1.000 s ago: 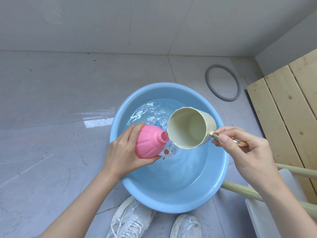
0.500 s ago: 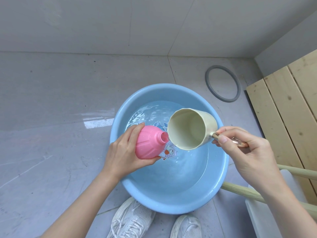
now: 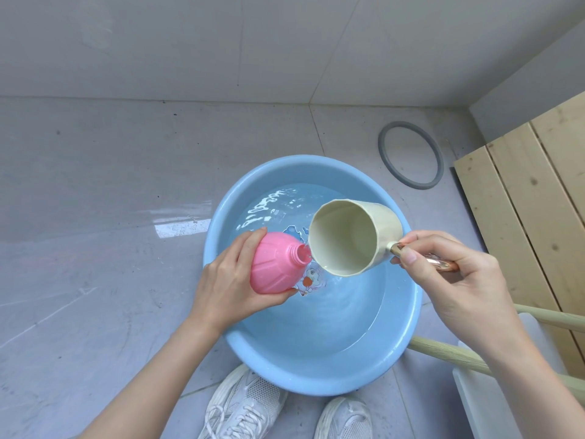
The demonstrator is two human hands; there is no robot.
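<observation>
Fingers of the left hand are wrapping the pink bottle, right hand pinching the handle of the cream scoop; best tipping slowly, lip over the neck.

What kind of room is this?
Probably a bathroom or wash corner: grey tiled floor and wall, a blue basin of water on the floor, a cream scoop tipped at a pink bottle.

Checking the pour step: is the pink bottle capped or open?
Open: the pink bottle shows a bare threaded neck, no cap, beside the cream cup.
</observation>
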